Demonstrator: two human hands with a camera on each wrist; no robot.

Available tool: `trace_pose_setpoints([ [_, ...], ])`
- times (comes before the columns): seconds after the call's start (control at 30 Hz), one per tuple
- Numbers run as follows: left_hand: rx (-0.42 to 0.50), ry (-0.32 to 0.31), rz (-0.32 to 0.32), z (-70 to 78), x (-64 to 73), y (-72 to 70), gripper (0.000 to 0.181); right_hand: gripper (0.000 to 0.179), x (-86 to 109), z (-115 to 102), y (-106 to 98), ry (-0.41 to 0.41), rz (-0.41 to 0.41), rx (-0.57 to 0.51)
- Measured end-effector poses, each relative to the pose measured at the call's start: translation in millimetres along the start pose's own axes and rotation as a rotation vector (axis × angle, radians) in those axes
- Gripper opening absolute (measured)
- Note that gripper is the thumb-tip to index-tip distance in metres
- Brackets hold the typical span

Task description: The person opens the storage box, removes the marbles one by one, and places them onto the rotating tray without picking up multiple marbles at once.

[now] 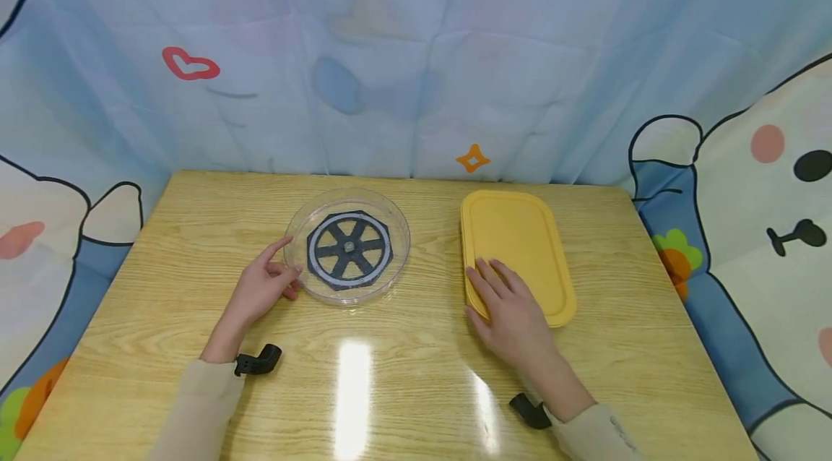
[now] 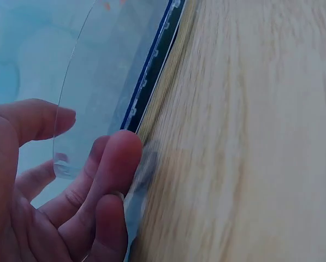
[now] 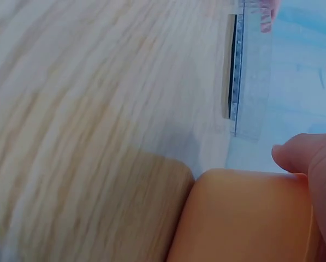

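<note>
A round clear plastic dish point(image 1: 403, 233) stands left of the middle, with a dark spoked wheel-shaped piece point(image 1: 338, 266) showing in it. My left hand point(image 1: 260, 287) is at the dish's left side, index finger and thumb touching its rim, the other fingers loosely bent. From the left wrist, the fingers point(image 2: 113, 164) show close against the clear wall. To the right lies a yellow rounded rectangular box point(image 1: 520, 222) with a rimmed flat top. My right hand point(image 1: 513, 324) rests its spread fingers on the box's near left part. The right wrist view shows the box's smooth side point(image 3: 239, 218) and my thumb point(image 3: 299, 153) above it.
Everything stands on a wood-grain table point(image 1: 416, 374) with bright reflections near its front. A patterned blue curtain point(image 1: 390, 85) hangs behind the table and along its sides. Each wrist wears a small black camera mount, one on the left point(image 1: 260, 360), one on the right point(image 1: 529, 410).
</note>
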State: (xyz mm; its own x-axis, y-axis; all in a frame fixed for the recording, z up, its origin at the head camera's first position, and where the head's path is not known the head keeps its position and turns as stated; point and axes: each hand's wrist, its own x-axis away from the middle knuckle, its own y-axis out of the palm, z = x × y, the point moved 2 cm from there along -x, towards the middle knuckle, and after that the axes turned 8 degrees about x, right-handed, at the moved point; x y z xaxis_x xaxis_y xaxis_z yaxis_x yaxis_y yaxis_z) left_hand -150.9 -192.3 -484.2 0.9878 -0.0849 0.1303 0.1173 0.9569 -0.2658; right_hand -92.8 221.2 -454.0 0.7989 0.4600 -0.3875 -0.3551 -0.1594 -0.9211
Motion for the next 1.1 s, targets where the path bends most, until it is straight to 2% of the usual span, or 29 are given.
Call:
trace_pose_setpoints([
  [0.23, 0.043, 0.035, -0.023, -4.0, 0.2, 3.4, 0.067, 0.059, -2.4, -4.0, 2.7, -0.030, 0.066, 0.022],
  [0.53, 0.084, 0.050, -0.059, -3.3, 0.9, 5.8, 0.069, 0.059, -4.9, -11.5, 3.9, -0.023, 0.059, 0.014],
  [0.8, 0.166, 0.039, -0.077, -3.8, 2.6, 8.9, 0.069, 0.057, -6.5, -20.4, 6.7, -0.046, 0.081, 0.006],
  [1.1, 0.227, 0.022, -0.088, -9.7, 0.9, 8.9, 0.068, 0.058, -12.7, -33.3, 5.1, -0.073, 0.113, 0.092],
])
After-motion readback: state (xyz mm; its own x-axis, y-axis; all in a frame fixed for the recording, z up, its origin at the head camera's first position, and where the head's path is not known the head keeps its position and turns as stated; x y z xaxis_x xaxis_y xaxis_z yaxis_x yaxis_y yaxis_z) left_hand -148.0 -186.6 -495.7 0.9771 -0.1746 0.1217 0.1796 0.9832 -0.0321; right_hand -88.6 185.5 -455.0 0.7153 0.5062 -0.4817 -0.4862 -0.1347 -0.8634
